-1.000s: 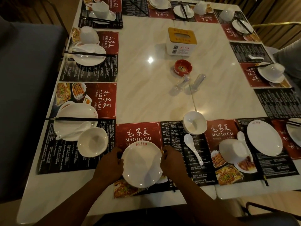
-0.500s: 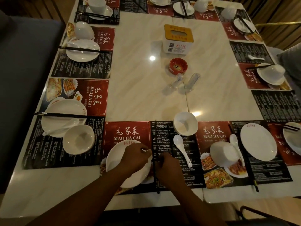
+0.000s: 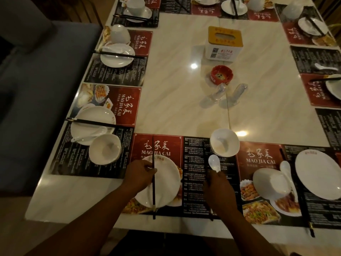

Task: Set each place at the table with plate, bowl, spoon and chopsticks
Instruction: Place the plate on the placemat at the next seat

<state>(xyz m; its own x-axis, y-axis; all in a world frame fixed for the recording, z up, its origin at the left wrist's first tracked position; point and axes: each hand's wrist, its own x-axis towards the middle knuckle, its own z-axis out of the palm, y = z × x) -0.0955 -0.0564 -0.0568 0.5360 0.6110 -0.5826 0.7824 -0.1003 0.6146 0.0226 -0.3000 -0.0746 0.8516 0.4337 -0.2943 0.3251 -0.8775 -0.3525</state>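
On the red and black placemat in front of me lies a white plate. My left hand rests on its left side, pinching a dark chopstick that runs lengthwise across the plate. My right hand is closed over the black part of the mat. The end of a second chopstick sticks out below it. Its fingers hide the handle of a white spoon. A white bowl stands upright just beyond the spoon.
The left place has a plate with chopsticks and spoon, and a bowl. The right place has an upturned bowl and a plate. A tissue box, a red ashtray and clear shakers stand mid-table.
Both hands let go of the plate rim and took the chopsticks between them. The left hand carried one over the plate. The right hand moved right toward the spoon.
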